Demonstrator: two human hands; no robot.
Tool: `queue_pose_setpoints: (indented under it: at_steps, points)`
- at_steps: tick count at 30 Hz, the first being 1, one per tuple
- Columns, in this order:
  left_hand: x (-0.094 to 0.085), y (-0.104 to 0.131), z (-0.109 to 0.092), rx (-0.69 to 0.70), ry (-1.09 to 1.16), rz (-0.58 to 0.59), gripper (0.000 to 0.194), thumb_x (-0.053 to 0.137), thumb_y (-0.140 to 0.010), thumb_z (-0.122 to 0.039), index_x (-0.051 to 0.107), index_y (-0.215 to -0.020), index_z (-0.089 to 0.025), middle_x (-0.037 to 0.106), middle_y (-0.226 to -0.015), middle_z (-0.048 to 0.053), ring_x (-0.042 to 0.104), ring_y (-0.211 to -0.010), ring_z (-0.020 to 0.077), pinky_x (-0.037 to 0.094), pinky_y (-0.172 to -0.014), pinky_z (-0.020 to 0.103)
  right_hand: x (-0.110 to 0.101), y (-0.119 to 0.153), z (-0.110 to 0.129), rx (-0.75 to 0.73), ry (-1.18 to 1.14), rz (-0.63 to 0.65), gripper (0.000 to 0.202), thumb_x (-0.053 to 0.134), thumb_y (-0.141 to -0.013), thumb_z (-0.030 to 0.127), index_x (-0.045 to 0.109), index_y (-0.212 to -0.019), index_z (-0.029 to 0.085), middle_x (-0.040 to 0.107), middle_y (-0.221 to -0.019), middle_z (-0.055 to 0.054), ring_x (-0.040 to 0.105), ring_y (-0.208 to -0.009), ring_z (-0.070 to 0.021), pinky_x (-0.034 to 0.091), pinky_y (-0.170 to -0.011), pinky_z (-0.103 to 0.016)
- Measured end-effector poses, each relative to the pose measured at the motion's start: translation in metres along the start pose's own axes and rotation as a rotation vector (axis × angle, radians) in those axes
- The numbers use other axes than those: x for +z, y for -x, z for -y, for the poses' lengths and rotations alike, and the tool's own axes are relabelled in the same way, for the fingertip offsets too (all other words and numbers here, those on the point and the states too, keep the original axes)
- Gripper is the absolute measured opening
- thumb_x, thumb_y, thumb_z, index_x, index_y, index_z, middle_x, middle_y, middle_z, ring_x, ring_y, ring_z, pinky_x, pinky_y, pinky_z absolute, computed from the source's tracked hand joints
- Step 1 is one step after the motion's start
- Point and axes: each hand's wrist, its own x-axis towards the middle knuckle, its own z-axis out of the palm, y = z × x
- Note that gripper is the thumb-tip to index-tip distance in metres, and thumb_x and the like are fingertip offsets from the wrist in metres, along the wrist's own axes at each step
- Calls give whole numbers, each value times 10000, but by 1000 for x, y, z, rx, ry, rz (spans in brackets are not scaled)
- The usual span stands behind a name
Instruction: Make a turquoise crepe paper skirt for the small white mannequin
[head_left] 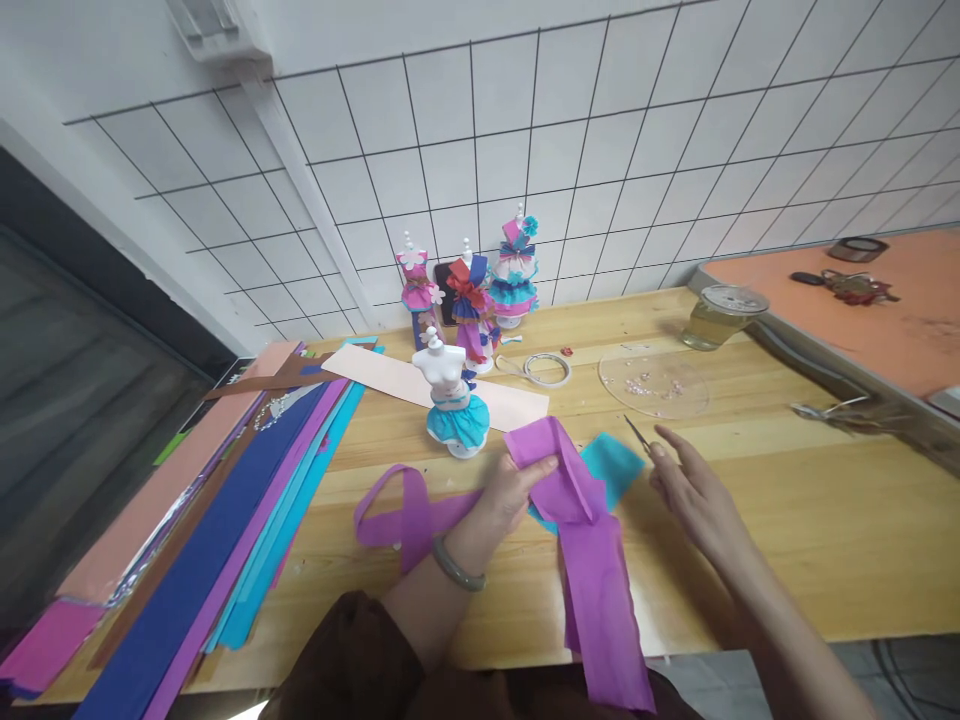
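Purple crepe paper (600,590) is pinched near its top end by my left hand (517,487), and its long strip hangs over the table's front edge. My right hand (686,485) holds small scissors (637,434) by the handles, the blades pointing up and left, apart from the paper. A turquoise piece (611,466) lies partly under the purple paper. Behind my left wrist a narrower purple strip (415,515) lies looped on the table. Just beyond my left hand stands a small white dress form (441,372) with a turquoise ruffled skirt.
Stacked coloured paper strips (247,510) cover the left side. Three decorated dress forms (514,268) stand by the tiled wall. A tape roll (547,370), a clear plate (652,385) of small beads and a lidded cup (721,315) sit toward the back. Pliers (832,410) lie at right.
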Motion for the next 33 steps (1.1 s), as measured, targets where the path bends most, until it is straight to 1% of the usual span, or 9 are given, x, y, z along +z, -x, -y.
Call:
queue_pose_setpoints:
  at_steps: [3,5,9,13,16,20,24,28,33]
  points:
    - [1,-1,-5,-49,95,-24,421,826,-523,-282,644,-881,-156,677,-818,28,625,-744,157,476,-777,316,-19,-10,-22,69,571,-14,734,294,-840,629,335,-1400,156,669,-892,-165,638,-789,-335,476,-673,-446]
    - [3,-1,-9,-44,138,-31,438,824,-527,-278,628,-903,-166,675,-829,24,631,-756,158,481,-784,321,-24,-11,-34,67,777,-7,705,233,-871,582,347,-1388,116,670,-892,-196,641,-800,-365,473,-665,-466]
    - [6,1,-15,10,137,-61,390,798,-576,-234,603,-909,-179,672,-855,17,630,-744,150,503,-749,326,-27,-7,-48,-33,894,-58,600,223,-899,503,503,-1266,120,668,-905,-206,643,-794,-365,477,-647,-461]
    - [8,3,-19,-3,102,-53,400,797,-576,-237,611,-920,-151,677,-851,36,630,-742,160,509,-727,324,-28,-8,-39,-178,964,-196,501,349,-868,500,650,-1097,171,641,-937,-241,601,-883,-424,457,-695,-531]
    - [8,4,-19,-21,42,-29,430,795,-583,-264,625,-957,-137,686,-880,53,637,-769,175,504,-756,335,-22,-7,-10,-303,664,-180,460,433,-851,486,658,-1098,169,634,-1070,-206,567,-1026,-384,449,-825,-507]
    - [10,7,-17,2,-63,40,464,790,-597,-305,636,-1000,-134,692,-944,72,644,-834,205,492,-795,353,-2,6,46,-158,0,223,463,500,-813,564,672,-1041,199,679,-1038,-103,614,-960,-266,493,-785,-362]
    - [13,9,-18,27,-124,106,491,782,-612,-324,636,-1046,-145,684,-1015,85,639,-908,225,470,-862,373,20,16,84,-117,-295,453,345,664,-717,493,707,-868,186,700,-855,-57,623,-796,-211,488,-705,-308]
    - [16,12,-23,11,-90,163,555,793,-601,-283,607,-1109,-157,667,-1069,91,623,-968,229,453,-903,384,26,11,99,-63,-427,426,235,755,-632,385,703,-725,175,683,-714,-37,604,-658,-162,476,-607,-266]
    - [19,19,-28,-94,-189,326,520,821,-546,-278,643,-1009,-123,681,-962,89,634,-870,210,459,-868,377,10,-5,109,-143,-557,170,215,750,-648,314,696,-804,176,678,-776,-22,592,-674,-134,475,-623,-251]
